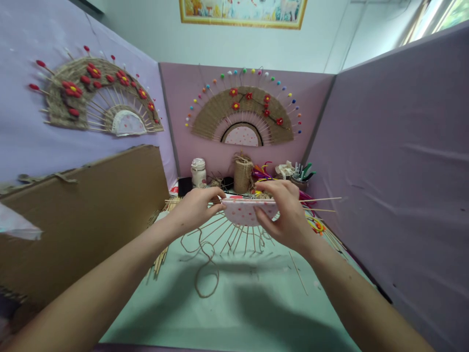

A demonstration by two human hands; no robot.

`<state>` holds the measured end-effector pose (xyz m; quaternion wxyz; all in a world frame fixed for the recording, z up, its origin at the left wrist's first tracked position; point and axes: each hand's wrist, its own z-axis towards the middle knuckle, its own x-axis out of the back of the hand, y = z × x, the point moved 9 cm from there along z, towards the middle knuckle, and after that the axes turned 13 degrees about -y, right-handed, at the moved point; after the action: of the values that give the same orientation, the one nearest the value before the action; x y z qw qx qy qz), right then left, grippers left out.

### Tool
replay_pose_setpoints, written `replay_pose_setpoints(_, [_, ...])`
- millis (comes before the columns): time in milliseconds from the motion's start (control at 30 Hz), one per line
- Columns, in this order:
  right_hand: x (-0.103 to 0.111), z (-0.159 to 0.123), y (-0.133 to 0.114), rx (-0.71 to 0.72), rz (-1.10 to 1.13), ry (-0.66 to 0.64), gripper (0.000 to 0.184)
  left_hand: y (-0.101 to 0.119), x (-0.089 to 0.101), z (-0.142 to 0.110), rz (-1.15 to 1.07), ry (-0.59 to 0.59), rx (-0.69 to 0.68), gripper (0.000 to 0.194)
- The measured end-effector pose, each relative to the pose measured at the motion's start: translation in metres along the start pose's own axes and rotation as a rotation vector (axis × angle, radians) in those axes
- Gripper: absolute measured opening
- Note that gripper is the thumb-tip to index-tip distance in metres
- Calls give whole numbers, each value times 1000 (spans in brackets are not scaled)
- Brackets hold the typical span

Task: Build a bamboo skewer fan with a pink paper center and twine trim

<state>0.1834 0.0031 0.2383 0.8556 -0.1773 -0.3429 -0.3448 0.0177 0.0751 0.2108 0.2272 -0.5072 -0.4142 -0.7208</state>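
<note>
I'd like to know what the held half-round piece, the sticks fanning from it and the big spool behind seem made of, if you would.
Half-round piece: probably fabric, matte, with printed pink spots.
Sticks: likely bare wood or bamboo, pale and straight.
Spool: wound with rough brown twine, perhaps jute, loose strands on top.

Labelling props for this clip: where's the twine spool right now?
Head view, back of the table just right of centre: the twine spool stands upright against the pink back panel, between the white jar and the cup of pens.
</note>
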Motion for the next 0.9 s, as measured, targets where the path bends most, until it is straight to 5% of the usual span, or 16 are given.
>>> replay_pose_setpoints(267, [3,-28,40,-51,-132,-202,37,-2,-2,2,-8,1,6,17])
replay_pose_setpoints(900, [-10,-25,39,20,-17,-284,21,3,-8,-7,104,5,-95,19])
